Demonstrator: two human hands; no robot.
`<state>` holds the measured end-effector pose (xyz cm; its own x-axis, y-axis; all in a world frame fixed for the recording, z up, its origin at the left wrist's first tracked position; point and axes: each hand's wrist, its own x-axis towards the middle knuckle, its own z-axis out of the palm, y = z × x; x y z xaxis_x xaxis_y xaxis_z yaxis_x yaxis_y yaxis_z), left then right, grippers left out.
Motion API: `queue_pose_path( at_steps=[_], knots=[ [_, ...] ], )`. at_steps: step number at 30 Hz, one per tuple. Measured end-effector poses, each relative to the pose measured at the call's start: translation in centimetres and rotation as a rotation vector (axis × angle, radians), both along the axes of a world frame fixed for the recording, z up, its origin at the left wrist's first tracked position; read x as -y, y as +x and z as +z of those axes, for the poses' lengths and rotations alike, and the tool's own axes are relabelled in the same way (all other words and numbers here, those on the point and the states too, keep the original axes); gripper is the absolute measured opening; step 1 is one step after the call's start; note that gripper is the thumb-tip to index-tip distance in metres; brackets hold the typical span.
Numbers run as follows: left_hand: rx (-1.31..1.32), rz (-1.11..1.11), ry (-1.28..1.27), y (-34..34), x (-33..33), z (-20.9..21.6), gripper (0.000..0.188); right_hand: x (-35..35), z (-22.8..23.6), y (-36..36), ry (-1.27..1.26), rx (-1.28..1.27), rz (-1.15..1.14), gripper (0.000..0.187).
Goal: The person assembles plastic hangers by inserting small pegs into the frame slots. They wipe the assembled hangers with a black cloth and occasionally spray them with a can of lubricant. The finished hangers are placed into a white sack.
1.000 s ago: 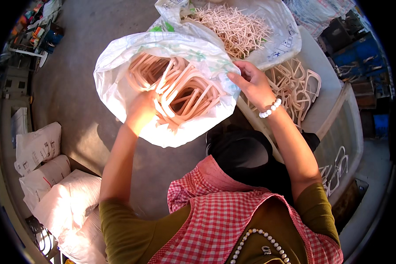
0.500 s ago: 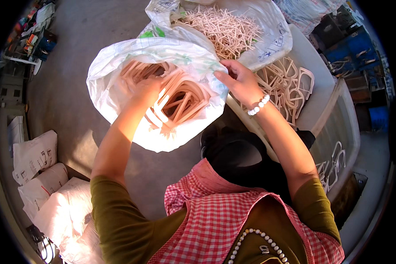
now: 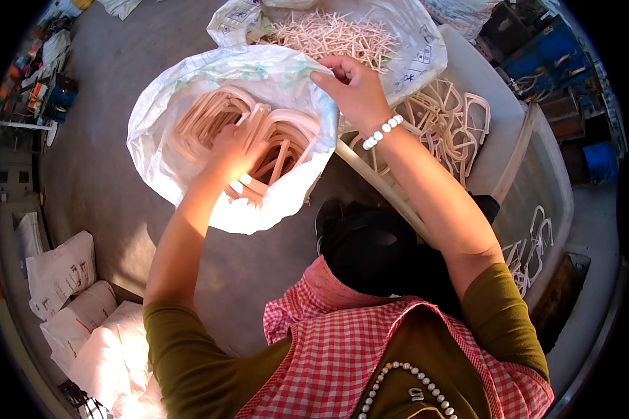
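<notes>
A white plastic bag (image 3: pixel 157 91) stands with its mouth wide, full of stacked pale pink bent loops (image 3: pixel 213 112), apparently plastic. My left hand (image 3: pixel 237 150) is inside the bag, its fingers closed around some loops between two stacks; the fingertips are partly hidden. At the bag's right rim my right hand (image 3: pixel 356 91) pinches the plastic between thumb and fingers. A white bead bracelet (image 3: pixel 382 133) circles that wrist.
Behind is another bag (image 3: pixel 426 59) holding thin pinkish sticks (image 3: pixel 335 38). To the right stands a pale tub (image 3: pixel 514 133) with tangled loop-shaped pieces (image 3: pixel 451 129). Filled white sacks (image 3: pixel 66 269) lie at lower left. My dark-clad leg (image 3: pixel 377 244) is just below the bag.
The bag and both hands have shifted slightly left and up in view. My left hand has moved from the left stack toward the middle of the loops. My right hand keeps the rim.
</notes>
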<state>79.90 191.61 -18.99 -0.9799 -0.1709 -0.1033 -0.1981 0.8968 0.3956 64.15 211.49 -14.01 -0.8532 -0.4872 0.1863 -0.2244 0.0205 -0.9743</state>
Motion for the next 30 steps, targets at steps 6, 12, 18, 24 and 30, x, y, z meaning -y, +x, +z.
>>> queue_pose_path(
  at_steps=[6,12,18,24,30],
  knots=[
    [-0.257,-0.239,-0.363,-2.1,-5.0,-3.3,0.047,1.2,0.2,0.5,-0.006,-0.034,-0.034,0.027],
    [-0.068,-0.431,-0.384,-3.6,-4.7,-8.6,0.057,3.0,0.3,-0.3,0.058,-0.066,-0.104,0.025],
    [-0.010,-0.408,-0.505,-2.3,-5.7,-5.3,0.056,1.9,-0.1,0.0,0.040,-0.008,0.048,0.034],
    [-0.482,0.353,-0.302,7.4,-2.9,1.2,0.076,-1.3,-0.3,0.1,0.260,0.011,0.140,0.050],
    [-0.525,1.113,1.012,14.3,-1.7,-3.1,0.061,2.1,1.4,-0.8,0.418,-0.206,0.217,0.049]
  ],
)
